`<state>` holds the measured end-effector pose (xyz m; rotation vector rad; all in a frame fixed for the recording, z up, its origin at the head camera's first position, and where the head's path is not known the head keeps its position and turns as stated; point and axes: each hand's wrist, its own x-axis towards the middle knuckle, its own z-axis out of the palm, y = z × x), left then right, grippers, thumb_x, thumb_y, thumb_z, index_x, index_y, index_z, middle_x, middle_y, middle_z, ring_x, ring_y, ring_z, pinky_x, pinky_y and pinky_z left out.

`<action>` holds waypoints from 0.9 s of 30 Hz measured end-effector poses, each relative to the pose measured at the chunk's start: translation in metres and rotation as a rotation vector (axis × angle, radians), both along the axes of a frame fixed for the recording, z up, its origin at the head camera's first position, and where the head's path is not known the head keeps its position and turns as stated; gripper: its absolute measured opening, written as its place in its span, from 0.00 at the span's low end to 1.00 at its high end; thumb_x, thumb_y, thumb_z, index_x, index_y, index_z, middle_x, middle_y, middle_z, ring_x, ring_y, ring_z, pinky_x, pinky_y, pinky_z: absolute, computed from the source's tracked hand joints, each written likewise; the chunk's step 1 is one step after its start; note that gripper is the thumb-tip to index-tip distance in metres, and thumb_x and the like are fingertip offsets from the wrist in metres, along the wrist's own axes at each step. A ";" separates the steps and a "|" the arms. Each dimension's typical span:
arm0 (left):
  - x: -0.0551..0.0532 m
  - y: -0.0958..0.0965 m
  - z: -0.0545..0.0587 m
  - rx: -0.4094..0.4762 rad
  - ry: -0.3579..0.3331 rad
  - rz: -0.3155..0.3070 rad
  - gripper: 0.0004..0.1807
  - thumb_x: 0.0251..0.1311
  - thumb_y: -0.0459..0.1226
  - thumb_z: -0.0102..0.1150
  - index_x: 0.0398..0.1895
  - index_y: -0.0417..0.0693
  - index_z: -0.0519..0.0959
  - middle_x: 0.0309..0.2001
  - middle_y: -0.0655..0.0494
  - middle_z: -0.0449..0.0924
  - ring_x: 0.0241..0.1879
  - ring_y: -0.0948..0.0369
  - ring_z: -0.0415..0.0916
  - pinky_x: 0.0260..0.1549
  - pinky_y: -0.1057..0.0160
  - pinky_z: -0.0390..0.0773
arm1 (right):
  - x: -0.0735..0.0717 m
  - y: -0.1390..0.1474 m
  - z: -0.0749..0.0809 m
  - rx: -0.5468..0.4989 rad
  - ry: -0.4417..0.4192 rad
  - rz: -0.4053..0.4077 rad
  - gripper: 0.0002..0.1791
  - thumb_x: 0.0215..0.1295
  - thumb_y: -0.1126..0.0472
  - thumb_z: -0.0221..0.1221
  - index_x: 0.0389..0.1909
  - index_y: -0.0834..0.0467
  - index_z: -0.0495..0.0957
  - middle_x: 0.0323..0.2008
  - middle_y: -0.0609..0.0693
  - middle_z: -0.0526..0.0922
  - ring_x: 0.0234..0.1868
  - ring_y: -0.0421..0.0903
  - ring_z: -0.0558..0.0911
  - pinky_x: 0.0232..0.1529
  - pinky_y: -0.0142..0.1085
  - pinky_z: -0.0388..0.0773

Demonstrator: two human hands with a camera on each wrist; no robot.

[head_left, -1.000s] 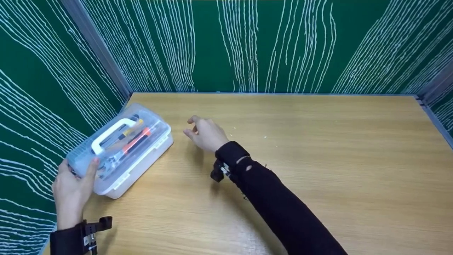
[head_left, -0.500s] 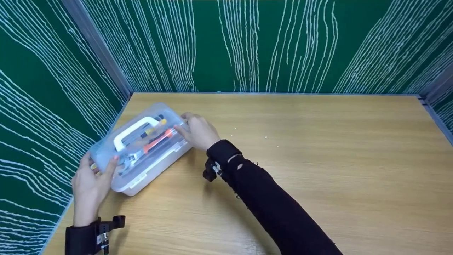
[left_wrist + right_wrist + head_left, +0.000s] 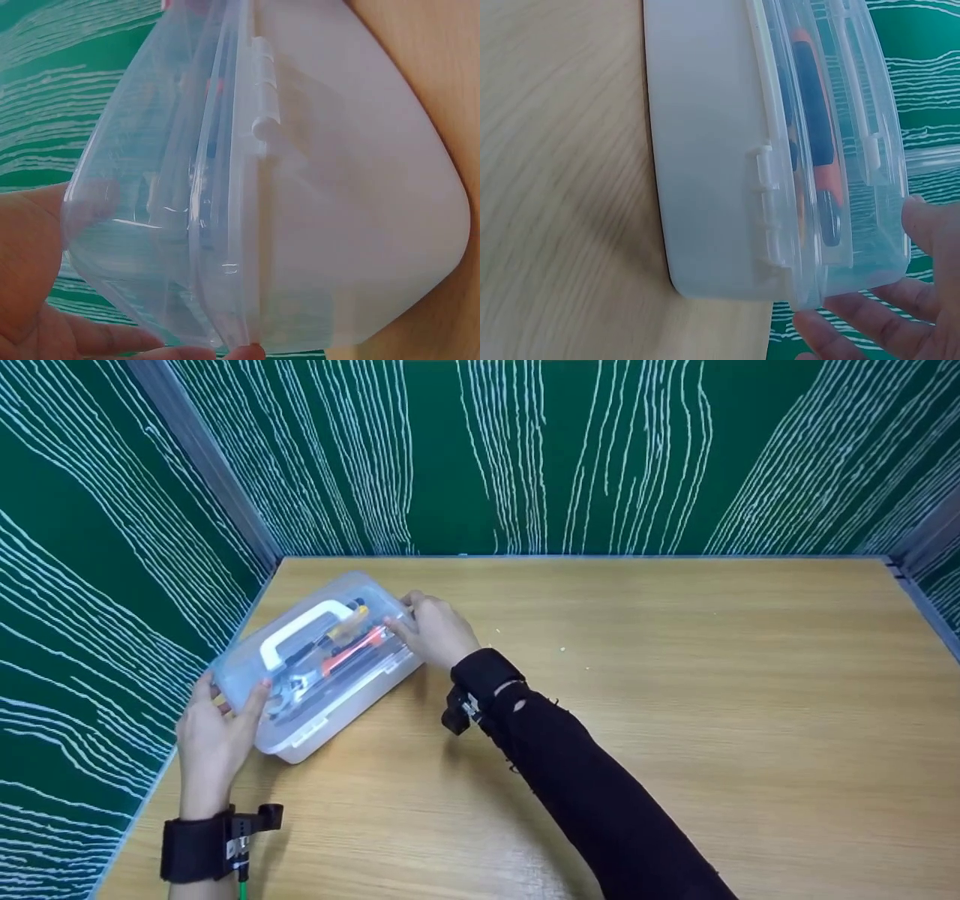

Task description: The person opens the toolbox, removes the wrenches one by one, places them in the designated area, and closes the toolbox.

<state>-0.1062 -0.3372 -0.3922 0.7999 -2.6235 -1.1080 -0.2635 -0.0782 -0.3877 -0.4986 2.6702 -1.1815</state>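
A clear-lidded plastic toolbox point(image 3: 341, 718) with a white carry handle point(image 3: 300, 628) lies slantwise on the left of the table, its lid down. Through the lid show an orange-and-dark tool point(image 3: 352, 651), a yellow-and-black one and a silver metal part. My left hand point(image 3: 216, 739) grips the near-left end, thumb on the lid and fingers round the back corner. At the opposite end my right hand point(image 3: 442, 631) holds the other corner, thumb over the lid's edge. The right wrist view has the right fingers point(image 3: 877, 322) at the lid rim and the latch point(image 3: 769, 202) fastened.
The wooden table point(image 3: 637, 750) extends to the right, with a few tiny white specks point(image 3: 562, 649) on it. Green panels point(image 3: 435, 457) with wavy white lines stand along the back and left, joined by a grey corner post point(image 3: 206, 457).
The toolbox has moved right, away from the left panel, with my left hand on it. My right hand, apart from the box a second ago, now grips its far end.
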 end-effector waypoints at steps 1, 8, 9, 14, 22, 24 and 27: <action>-0.002 0.002 0.000 0.005 0.001 -0.001 0.56 0.74 0.63 0.56 0.89 0.43 0.40 0.85 0.34 0.54 0.77 0.35 0.67 0.69 0.39 0.78 | -0.001 0.003 0.000 0.004 0.000 -0.004 0.31 0.81 0.42 0.57 0.74 0.56 0.73 0.52 0.51 0.84 0.49 0.47 0.81 0.51 0.39 0.80; -0.016 0.015 -0.002 0.012 0.037 -0.017 0.56 0.73 0.62 0.59 0.88 0.43 0.44 0.84 0.34 0.56 0.77 0.36 0.67 0.71 0.38 0.77 | -0.007 0.022 0.000 0.017 -0.005 -0.024 0.31 0.81 0.40 0.57 0.73 0.56 0.73 0.61 0.54 0.84 0.58 0.48 0.82 0.64 0.44 0.82; -0.018 0.017 -0.002 0.008 0.046 -0.022 0.55 0.73 0.61 0.60 0.88 0.43 0.45 0.83 0.34 0.57 0.77 0.36 0.67 0.70 0.39 0.78 | -0.007 0.025 0.000 0.020 -0.002 -0.024 0.31 0.81 0.40 0.57 0.73 0.57 0.73 0.61 0.54 0.84 0.59 0.49 0.83 0.65 0.44 0.82; -0.027 0.024 -0.001 -0.033 0.073 -0.057 0.54 0.73 0.62 0.60 0.88 0.41 0.48 0.82 0.33 0.60 0.76 0.35 0.69 0.70 0.39 0.78 | -0.010 0.039 -0.001 0.022 0.026 -0.021 0.31 0.81 0.40 0.56 0.72 0.58 0.73 0.62 0.57 0.84 0.60 0.52 0.84 0.65 0.46 0.82; -0.042 0.036 -0.002 -0.026 0.083 -0.114 0.56 0.71 0.65 0.60 0.88 0.42 0.49 0.81 0.33 0.61 0.76 0.36 0.69 0.71 0.39 0.77 | -0.016 0.063 -0.005 0.017 0.031 -0.040 0.31 0.80 0.40 0.57 0.69 0.59 0.75 0.61 0.58 0.85 0.60 0.54 0.84 0.63 0.47 0.83; -0.045 0.041 -0.001 -0.022 0.088 -0.121 0.56 0.71 0.65 0.60 0.87 0.43 0.49 0.82 0.33 0.61 0.76 0.36 0.70 0.71 0.40 0.77 | -0.016 0.070 -0.004 0.009 0.017 -0.047 0.31 0.80 0.39 0.58 0.68 0.59 0.75 0.61 0.58 0.84 0.61 0.54 0.83 0.63 0.47 0.83; -0.050 0.048 -0.001 -0.021 0.105 -0.138 0.56 0.70 0.64 0.62 0.87 0.42 0.51 0.82 0.33 0.61 0.75 0.36 0.70 0.71 0.40 0.77 | -0.015 0.082 -0.005 -0.002 0.013 -0.053 0.31 0.79 0.38 0.58 0.67 0.59 0.75 0.61 0.58 0.84 0.61 0.54 0.83 0.61 0.46 0.84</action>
